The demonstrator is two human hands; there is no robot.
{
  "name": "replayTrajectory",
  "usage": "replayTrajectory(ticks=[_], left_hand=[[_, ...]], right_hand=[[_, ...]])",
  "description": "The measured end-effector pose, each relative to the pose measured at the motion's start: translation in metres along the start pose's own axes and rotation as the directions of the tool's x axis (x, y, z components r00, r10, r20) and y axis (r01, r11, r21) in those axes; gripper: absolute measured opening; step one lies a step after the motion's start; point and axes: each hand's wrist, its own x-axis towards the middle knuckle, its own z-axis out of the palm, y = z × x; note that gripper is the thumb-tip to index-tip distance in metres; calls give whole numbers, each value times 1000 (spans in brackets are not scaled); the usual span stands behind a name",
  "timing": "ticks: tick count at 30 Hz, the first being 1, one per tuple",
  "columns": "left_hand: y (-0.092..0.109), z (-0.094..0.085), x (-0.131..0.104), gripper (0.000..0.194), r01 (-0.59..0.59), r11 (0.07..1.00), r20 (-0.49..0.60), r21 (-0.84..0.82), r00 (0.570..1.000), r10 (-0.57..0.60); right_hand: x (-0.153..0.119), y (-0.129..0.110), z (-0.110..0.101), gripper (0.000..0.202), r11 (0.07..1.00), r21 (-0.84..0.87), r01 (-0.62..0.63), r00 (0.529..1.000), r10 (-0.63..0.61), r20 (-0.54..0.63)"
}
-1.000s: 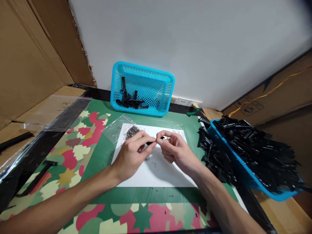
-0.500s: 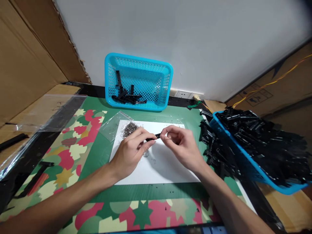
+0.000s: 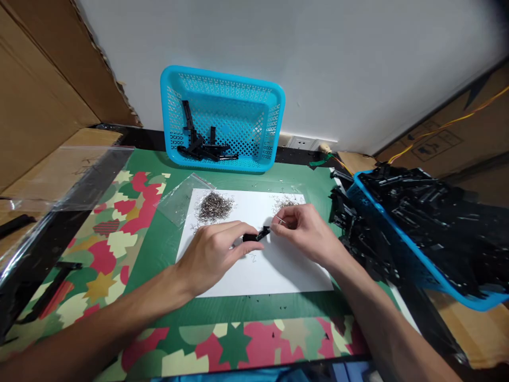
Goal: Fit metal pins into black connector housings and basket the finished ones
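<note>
My left hand (image 3: 222, 249) is closed around a small black plastic part (image 3: 258, 234), its narrow end pointing right. Just beyond that end my right hand (image 3: 300, 228) pinches a thin, light-coloured, pin-like piece (image 3: 280, 219), apart from the black part. Both hands are over a sheet of white paper (image 3: 286, 284). A dark pile of tiny bent wire pieces (image 3: 214, 206) lies on the paper's upper left. Behind my right hand there is a smaller, looser pile of similar wire pieces (image 3: 284, 203). A few single wires lie near my left fingertips.
A blue basket (image 3: 222, 74) with several black parts leans against the wall. To the right, a blue basket (image 3: 417, 260) is heaped with black parts, and more black parts (image 3: 353, 233) lie beside it. A clear plastic bag (image 3: 185, 199) lies left of the paper.
My hands have moved apart slightly, and the black part's tip now shows free of my right fingers. The thin piece in my right fingers has come into sight. The camera view has shifted.
</note>
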Motion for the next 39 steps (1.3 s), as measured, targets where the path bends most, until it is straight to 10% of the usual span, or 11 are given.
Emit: replayTrajectory(ticks=[39], left_hand=[[-9, 4, -4, 22, -68, 994, -38, 80, 997, 72]], right_hand=[[-6, 6, 19, 15, 964, -235, 127, 973, -167, -159]])
